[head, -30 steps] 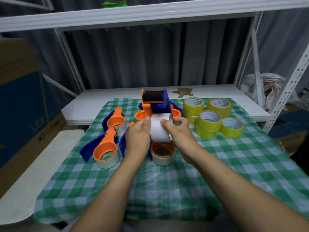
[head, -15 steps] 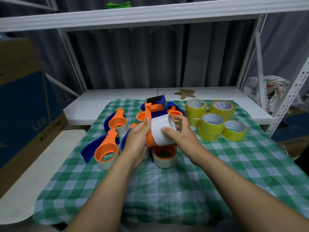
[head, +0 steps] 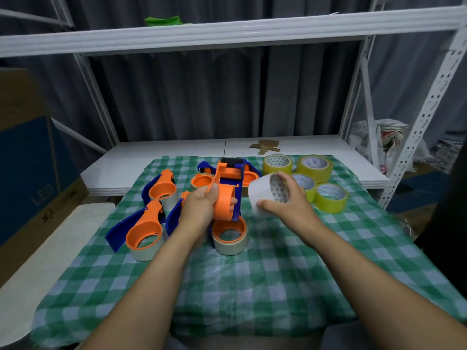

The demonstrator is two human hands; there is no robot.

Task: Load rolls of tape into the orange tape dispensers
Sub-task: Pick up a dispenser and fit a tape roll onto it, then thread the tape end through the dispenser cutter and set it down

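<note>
We've got smooth plastic on the dispenser (head: 223, 200), a matt white tape roll (head: 257, 190), glossy yellow tape rolls (head: 314, 169), checked cloth (head: 252, 274), metal rack (head: 252, 31).

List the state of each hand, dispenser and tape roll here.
left hand, grips the held dispenser.
held dispenser, lifted, hub bare.
right hand, holds the white roll.
white roll, off the hub, apart from it.
loaded dispensers, lying on the cloth.
yellow rolls, loose on the cloth.

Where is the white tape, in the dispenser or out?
Out. The right hand holds the tape beside the dispenser, not touching it; the left hand grips the dispenser.
</note>
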